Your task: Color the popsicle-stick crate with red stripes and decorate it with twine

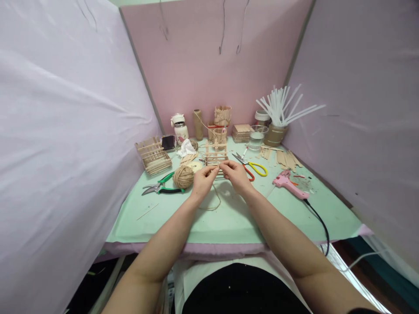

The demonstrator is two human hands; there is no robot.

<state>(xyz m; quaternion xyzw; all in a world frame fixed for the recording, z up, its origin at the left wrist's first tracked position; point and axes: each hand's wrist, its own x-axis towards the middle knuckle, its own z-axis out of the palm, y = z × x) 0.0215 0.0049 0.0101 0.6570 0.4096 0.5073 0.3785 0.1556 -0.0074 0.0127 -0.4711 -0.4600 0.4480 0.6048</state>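
My left hand (203, 180) and my right hand (235, 174) meet fingertip to fingertip over the middle of the table. Both are closed in a pinch on jute twine (219, 202), whose slack loops down to the tabletop below them; the exact bit between the fingertips is mostly covered. Right behind the fingers stands a small frame of craft sticks (216, 150), its lower part partly hidden by my hands. A ball of twine (183, 177) rests just left of my left hand.
Green-handled pruning shears (160, 188) lie at left, beside a craft-stick basket (153, 156). Scissors (250, 166) and a pink glue gun (290, 184) lie right. Behind are a water cup (257, 138), loose sticks (288, 159) and a pot of white glue sticks (275, 135).
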